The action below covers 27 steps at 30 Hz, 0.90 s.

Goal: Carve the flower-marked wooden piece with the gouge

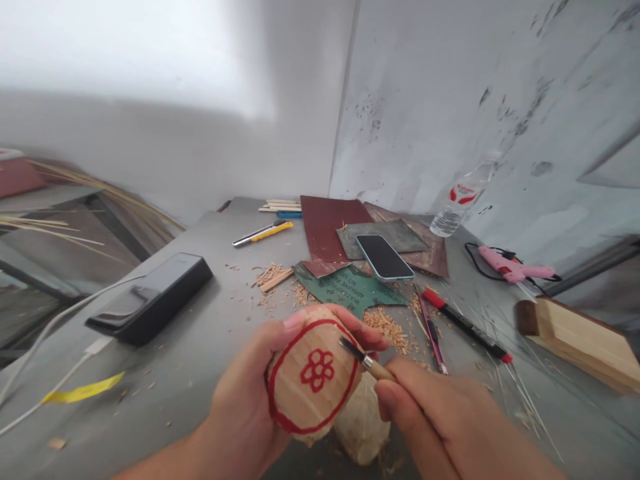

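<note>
My left hand point(265, 373) is wrapped round a light oval wooden piece point(295, 400), its flat face turned up toward me. That face bears a red oval outline and a red flower drawing near its middle. A wood carving knife point(373, 366) with a short dark blade and a wooden handle is gripped in my right hand point(425, 407). The blade tip lies over the upper right of the face, close to the red outline; whether it touches is hard to tell. Below, partly hidden, sits a pale rough lump point(364, 427).
Wood shavings point(387, 327) and green sandpaper point(345, 287) lie beyond my hands. Further round are a phone point(385, 257), a red marker point(465, 325), a yellow utility knife point(263, 233), a power bank point(150, 297), a water bottle point(460, 200), a pink glue gun point(515, 265) and a wooden block point(585, 340).
</note>
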### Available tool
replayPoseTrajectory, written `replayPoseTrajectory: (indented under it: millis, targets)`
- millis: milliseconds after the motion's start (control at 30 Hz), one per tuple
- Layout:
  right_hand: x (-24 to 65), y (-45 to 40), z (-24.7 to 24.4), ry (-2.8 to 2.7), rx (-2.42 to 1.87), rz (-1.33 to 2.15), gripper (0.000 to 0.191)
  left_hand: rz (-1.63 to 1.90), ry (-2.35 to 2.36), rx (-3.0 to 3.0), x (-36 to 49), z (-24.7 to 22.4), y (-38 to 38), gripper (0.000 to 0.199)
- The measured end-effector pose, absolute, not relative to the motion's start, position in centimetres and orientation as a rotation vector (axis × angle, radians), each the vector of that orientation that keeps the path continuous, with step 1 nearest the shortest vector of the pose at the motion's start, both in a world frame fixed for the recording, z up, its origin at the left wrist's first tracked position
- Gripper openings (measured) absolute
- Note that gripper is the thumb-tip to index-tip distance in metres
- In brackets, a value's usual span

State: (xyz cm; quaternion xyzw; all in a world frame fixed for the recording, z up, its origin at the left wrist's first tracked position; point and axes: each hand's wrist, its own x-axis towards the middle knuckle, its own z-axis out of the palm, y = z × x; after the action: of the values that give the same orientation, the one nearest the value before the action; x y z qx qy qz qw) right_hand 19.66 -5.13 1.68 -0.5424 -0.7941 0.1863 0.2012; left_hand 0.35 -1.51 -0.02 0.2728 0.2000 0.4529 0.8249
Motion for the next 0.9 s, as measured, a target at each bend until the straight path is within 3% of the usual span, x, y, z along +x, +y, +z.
replayPoseTrajectory:
  millis: [400,600,800,900]
  targets:
    - [19.7,-5.4,0.8,-2.265,-1.551,0.719,0.041,0.97,0.43,0.589,0.9,-1.4,-1.9,0.039]
    - [19.8,-5.3,0.3,-2.347,-1.494,0.575,0.04,0.923,0.455,0.582,1.0,-0.7,-1.9,0.029]
    - [19.9,-5.4,-0.8,-2.352,-1.412,0.196,0.037,0.936,0.5,0.625,1.0,-1.0,-1.9,0.033]
    - [19.7,-5.1,-1.2,-2.33,-1.335,0.197,0.038,0.934,0.492,0.657,0.9,-1.3,-1.9,0.034]
